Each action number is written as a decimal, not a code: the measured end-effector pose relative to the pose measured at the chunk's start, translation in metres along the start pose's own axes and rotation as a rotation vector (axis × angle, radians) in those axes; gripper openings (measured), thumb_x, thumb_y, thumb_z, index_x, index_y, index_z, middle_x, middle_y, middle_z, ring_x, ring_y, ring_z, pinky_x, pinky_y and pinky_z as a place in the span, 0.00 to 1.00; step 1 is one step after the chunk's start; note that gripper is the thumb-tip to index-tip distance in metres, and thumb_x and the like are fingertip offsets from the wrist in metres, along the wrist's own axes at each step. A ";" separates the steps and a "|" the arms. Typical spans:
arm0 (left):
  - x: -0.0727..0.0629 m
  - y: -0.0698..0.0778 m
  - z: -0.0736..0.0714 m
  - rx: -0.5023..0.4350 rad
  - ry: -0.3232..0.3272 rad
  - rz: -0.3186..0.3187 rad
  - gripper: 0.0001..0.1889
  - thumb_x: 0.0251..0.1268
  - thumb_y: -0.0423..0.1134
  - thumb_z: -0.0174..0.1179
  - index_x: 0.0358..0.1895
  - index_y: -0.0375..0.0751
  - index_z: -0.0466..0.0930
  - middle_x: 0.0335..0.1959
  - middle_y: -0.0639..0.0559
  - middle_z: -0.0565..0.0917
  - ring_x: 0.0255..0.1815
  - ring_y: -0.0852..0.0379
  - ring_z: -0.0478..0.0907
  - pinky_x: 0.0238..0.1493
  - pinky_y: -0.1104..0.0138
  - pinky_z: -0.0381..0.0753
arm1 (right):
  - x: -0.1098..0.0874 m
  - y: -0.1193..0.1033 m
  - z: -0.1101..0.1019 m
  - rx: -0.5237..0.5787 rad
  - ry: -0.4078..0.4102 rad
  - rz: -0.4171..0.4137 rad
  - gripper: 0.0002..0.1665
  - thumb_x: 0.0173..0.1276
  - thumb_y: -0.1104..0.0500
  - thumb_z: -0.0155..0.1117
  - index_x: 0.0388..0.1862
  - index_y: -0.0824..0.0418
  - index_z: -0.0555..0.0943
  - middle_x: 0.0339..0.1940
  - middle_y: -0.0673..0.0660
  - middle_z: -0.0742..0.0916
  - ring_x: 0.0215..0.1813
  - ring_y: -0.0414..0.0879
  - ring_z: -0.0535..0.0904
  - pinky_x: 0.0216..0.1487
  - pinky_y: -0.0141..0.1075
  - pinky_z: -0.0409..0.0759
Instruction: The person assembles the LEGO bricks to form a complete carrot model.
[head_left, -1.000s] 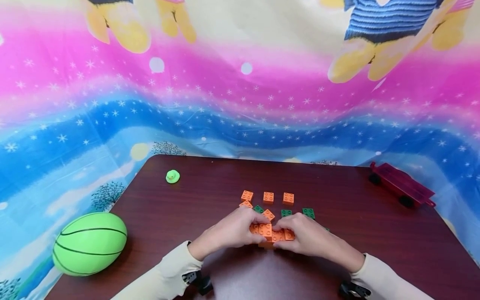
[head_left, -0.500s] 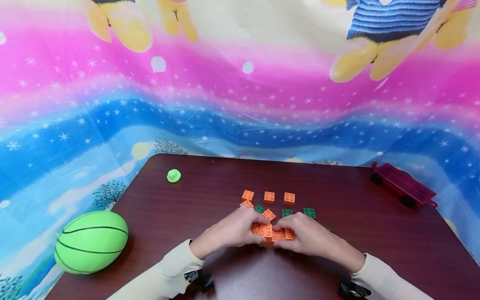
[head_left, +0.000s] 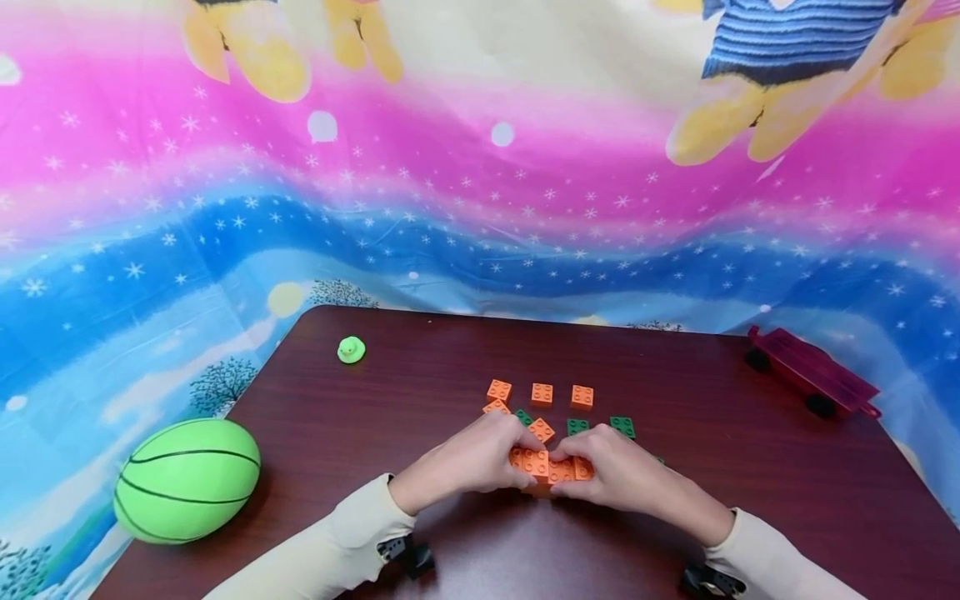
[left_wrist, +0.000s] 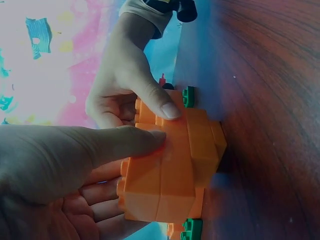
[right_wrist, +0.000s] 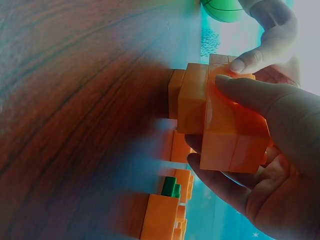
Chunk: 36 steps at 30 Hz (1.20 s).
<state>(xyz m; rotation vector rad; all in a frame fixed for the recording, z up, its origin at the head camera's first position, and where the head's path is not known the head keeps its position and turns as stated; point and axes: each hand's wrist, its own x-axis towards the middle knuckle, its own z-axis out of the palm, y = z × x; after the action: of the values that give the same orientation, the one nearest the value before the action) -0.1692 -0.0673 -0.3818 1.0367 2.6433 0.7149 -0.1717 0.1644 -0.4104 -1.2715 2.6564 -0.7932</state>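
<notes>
A stepped stack of orange toy building bricks sits low over the front middle of the table, held from both sides. My left hand grips its left end, with the thumb pressed along the near face. From the other side my right hand pinches the right end. In the left wrist view the two thumbs lie close together on the upper layers, above narrower lower layers. Fingers on the far side are partly hidden. Whether the stack's base touches the table is hard to tell.
Just beyond the hands lie several loose orange bricks and green bricks. A green ball stands at the left edge, a small green duck at back left. A red wheeled toy is at back right. Patterned cloth hangs behind.
The head view has drifted slightly, so everything sits a little further right in it. Both hands keep the same hold on the orange stack.
</notes>
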 end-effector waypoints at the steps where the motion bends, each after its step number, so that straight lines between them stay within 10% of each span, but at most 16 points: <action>1: 0.000 0.000 0.000 0.003 0.001 -0.001 0.14 0.57 0.40 0.77 0.47 0.49 0.92 0.30 0.64 0.87 0.26 0.69 0.68 0.26 0.77 0.64 | 0.000 0.000 0.000 -0.001 0.002 -0.002 0.14 0.65 0.48 0.76 0.45 0.53 0.90 0.39 0.47 0.92 0.34 0.26 0.79 0.34 0.24 0.77; 25: -0.002 0.005 0.000 0.067 -0.029 -0.055 0.17 0.58 0.40 0.76 0.53 0.47 0.90 0.28 0.58 0.87 0.20 0.67 0.62 0.23 0.75 0.60 | 0.010 0.005 -0.025 0.021 0.014 -0.025 0.14 0.72 0.43 0.68 0.48 0.47 0.90 0.44 0.44 0.92 0.44 0.32 0.86 0.45 0.36 0.86; 36: 0.002 0.008 0.000 0.112 -0.034 -0.063 0.18 0.58 0.42 0.76 0.53 0.47 0.90 0.42 0.53 0.92 0.25 0.69 0.71 0.27 0.76 0.68 | 0.031 0.049 -0.055 -0.234 0.105 0.151 0.10 0.66 0.52 0.75 0.44 0.52 0.91 0.46 0.53 0.91 0.46 0.49 0.87 0.43 0.43 0.86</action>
<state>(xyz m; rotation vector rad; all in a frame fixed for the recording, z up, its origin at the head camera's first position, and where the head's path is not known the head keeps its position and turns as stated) -0.1657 -0.0608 -0.3777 0.9787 2.7003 0.5362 -0.2424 0.1898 -0.3833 -1.0822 2.9591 -0.5564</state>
